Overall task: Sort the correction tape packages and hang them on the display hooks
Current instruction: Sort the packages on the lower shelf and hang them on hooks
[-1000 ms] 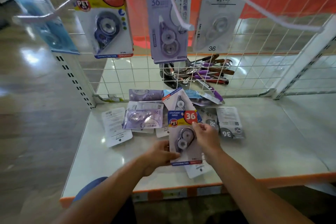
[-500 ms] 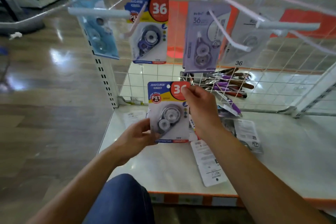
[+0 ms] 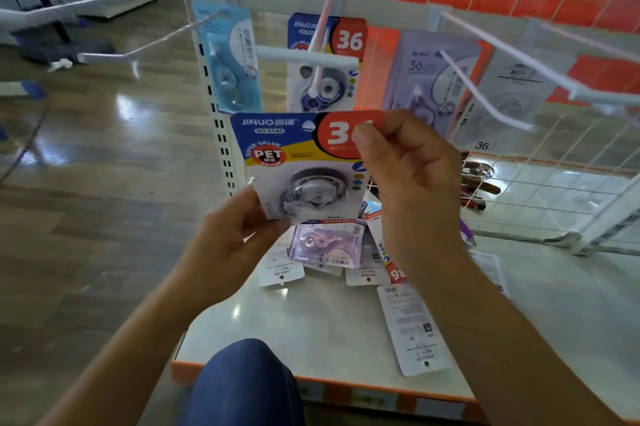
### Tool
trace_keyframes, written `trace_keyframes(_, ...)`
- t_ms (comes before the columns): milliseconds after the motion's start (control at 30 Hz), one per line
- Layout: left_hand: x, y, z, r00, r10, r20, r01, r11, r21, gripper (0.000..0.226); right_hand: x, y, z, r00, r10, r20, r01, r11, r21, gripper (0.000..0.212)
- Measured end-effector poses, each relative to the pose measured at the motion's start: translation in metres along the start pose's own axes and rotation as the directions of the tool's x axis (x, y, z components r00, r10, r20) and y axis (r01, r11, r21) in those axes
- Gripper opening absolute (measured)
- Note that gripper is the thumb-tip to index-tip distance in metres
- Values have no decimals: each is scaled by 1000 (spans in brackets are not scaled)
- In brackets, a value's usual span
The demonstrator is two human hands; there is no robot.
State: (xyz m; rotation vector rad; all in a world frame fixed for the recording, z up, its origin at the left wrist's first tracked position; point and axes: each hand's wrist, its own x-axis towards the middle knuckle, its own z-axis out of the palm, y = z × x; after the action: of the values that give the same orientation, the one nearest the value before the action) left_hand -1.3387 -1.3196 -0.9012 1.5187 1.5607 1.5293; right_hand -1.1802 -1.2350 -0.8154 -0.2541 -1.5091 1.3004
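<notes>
Head view: blue, yellow and red carded correction tape package [image 3: 298, 162] is held upright in the air above the white table [image 3: 311, 328]. It sits below and in front of the white wire display hook [image 3: 322, 41], which carries a matching card [image 3: 348, 41]. Left hand [image 3: 235, 245] grip clamped on its lower-left corner. Right hand [image 3: 412, 183] grip pinching the top-right corner. Loose packages [image 3: 325, 245] piled on the table underneath.
</notes>
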Motion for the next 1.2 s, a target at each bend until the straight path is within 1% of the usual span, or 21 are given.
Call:
trace_keyframes(167,7,9,-8,997,71,-2,-71,994,87,25,5,-8,7,997,-74,-26,73,997,-27,17)
trace_keyframes(433,9,13,-12,996,80,38,-82,995,65,31,9,-4,9,991,-109,-77,104,992,-72,15)
trace_keyframes(500,10,12,-12,997,68,40,-70,996,52,36,10,-3,7,990,-115,-86,108,991,-83,15)
trace_keyframes(633,14,11,-11,997,47,55,-48,999,15,41,15,0,6,988,-118,-98,102,983,-152,15)
trace_keyframes(700,18,10,-10,995,60,81,-58,998,-31,40,21,5,5,987,-102,-127,75,976,-203,15)
trace_keyframes(767,27,5,-9,994,42,101,-32,994,-100,39,30,14,2,986,-71,-148,26,957,-289,16)
trace_keyframes(867,52,-8,-6,998,-25,63,35,988,-153,28,55,35,-3,984,-28,-177,-48,912,-407,21)
trace_keyframes(967,89,-17,-3,997,-82,0,82,994,-77,26,96,60,-8,966,-19,-258,-117,856,-504,25)
trace_keyframes(1067,127,-25,0,991,-131,-40,133,990,39,16,136,80,-12,955,-3,-295,-196,742,-642,13)
trace_keyframes(1133,143,-31,2,983,-161,-82,169,981,96,8,154,89,-14,949,-1,-314,-219,714,-665,15)
trace_keyframes(1200,150,-36,6,975,-179,-131,193,976,102,3,160,93,-16,948,10,-318,-233,701,-674,17)
